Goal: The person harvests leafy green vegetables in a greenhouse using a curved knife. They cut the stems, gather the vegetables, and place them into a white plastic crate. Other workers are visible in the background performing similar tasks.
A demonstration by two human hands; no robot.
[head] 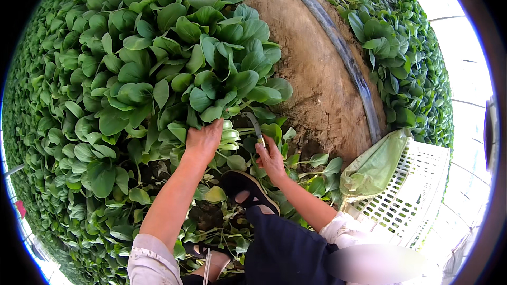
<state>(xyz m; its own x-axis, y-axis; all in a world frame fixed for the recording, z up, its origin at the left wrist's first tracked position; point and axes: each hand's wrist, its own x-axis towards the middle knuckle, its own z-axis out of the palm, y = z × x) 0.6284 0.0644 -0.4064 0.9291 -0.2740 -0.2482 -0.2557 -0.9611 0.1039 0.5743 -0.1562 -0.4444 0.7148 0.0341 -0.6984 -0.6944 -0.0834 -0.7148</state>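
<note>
My left hand [205, 138] is closed around a bunch of bok choy [229, 136], whose pale green stalk bases stick out to the right of my fingers. Dark green leaves of the standing bok choy [214, 83] crowd just above that hand and hide part of its grip. In my right hand [272, 160] is the handle of a small sickle [253, 123]. Its curved metal blade points up and left, a short gap to the right of the stalk bases. Leaves partly cover the blade's tip.
A dense bok choy bed [99, 67] fills the left side. Bare soil [305, 59] and a dark hose [340, 43] run along the right. A white perforated plastic crate [420, 182] with green plastic sheeting [376, 166] stands at right. Loose leaves surround my shoes [247, 190].
</note>
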